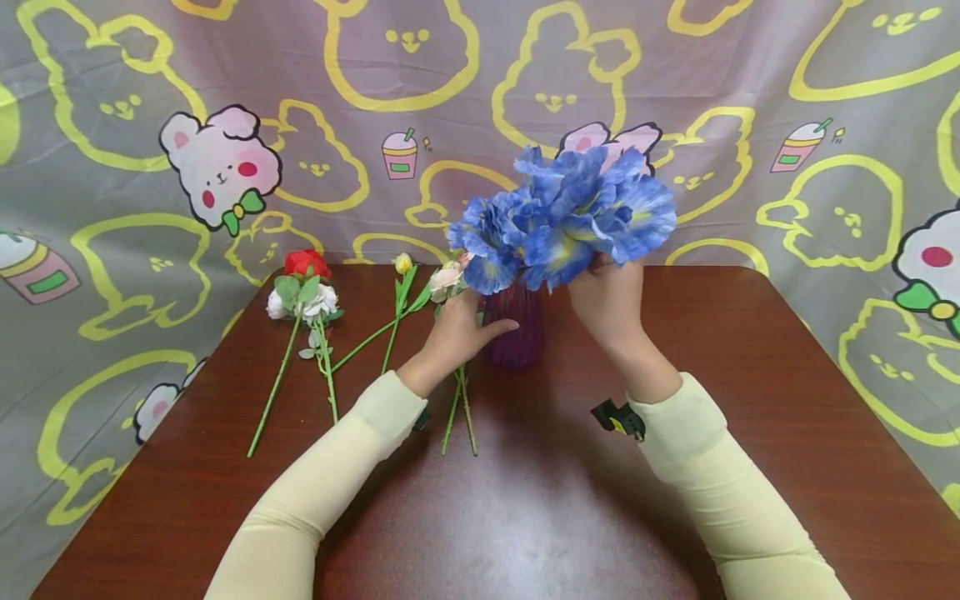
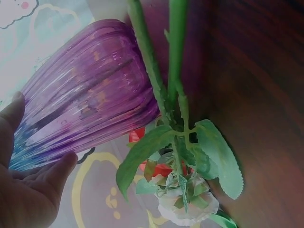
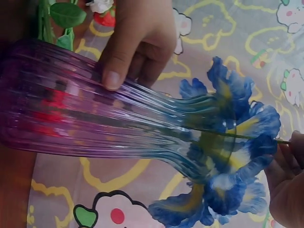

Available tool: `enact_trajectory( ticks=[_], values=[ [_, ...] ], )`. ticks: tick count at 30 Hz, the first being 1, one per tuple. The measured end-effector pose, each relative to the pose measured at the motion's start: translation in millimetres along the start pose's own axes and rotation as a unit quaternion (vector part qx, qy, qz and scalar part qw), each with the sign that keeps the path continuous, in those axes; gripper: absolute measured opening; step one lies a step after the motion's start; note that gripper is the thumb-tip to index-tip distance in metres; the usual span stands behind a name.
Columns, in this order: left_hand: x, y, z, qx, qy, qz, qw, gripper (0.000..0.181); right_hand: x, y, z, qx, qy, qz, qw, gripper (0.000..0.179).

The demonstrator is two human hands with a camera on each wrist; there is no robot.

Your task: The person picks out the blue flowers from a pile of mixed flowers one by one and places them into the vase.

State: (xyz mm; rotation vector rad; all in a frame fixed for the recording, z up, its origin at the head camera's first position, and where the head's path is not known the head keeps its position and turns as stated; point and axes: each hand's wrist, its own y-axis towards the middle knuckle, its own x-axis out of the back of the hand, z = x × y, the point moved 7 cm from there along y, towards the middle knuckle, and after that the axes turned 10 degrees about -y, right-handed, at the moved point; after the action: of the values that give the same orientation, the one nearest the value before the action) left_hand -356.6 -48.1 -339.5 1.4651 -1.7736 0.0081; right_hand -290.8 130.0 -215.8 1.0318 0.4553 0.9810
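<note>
A ribbed glass vase (image 3: pixel 80 104), purple at the base and bluish toward its flared mouth, stands upright on the table. My left hand (image 1: pixel 453 333) holds its side, with the thumb on the near face and the fingers partly hidden behind it. Large blue artificial flowers (image 1: pixel 562 221) with yellow centres crowd over the mouth and cover it in the head view. My right hand (image 1: pixel 611 308) pinches a thin green flower stem (image 3: pixel 283 142) just above the mouth, behind the petals. Inside the glass, a dark stem line (image 3: pixel 104 116) runs down toward the base.
Left of the vase lie pale pink roses (image 1: pixel 447 279) with crossed stems, partly under my left wrist. Further left are a yellow tulip (image 1: pixel 403 264), white roses (image 1: pixel 321 302) and a red rose (image 1: pixel 306 263). A patterned cloth (image 1: pixel 450 125) hangs behind the brown table (image 1: pixel 750 400).
</note>
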Motion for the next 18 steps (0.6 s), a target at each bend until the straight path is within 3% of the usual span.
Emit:
enact_trajectory(
  ticks=[9, 15, 18],
  values=[
    [1.2, 0.4, -2.0, -0.005, -0.002, -0.002, 1.0000, 0.071, -10, -4.2, -8, 0.008, 0.044, 0.019, 0.9988, 0.032],
    [0.6, -0.2, -0.6, -0.008, -0.011, -0.007, 0.9999, 0.071, -16, -8.6, -7, 0.031, -0.044, 0.038, 0.9978, 0.030],
    [0.5, -0.5, -0.5, -0.011, -0.012, -0.007, 0.9998, 0.073, -17, -14.6, -4, 0.051, -0.090, 0.047, 0.9935, 0.040]
  ],
)
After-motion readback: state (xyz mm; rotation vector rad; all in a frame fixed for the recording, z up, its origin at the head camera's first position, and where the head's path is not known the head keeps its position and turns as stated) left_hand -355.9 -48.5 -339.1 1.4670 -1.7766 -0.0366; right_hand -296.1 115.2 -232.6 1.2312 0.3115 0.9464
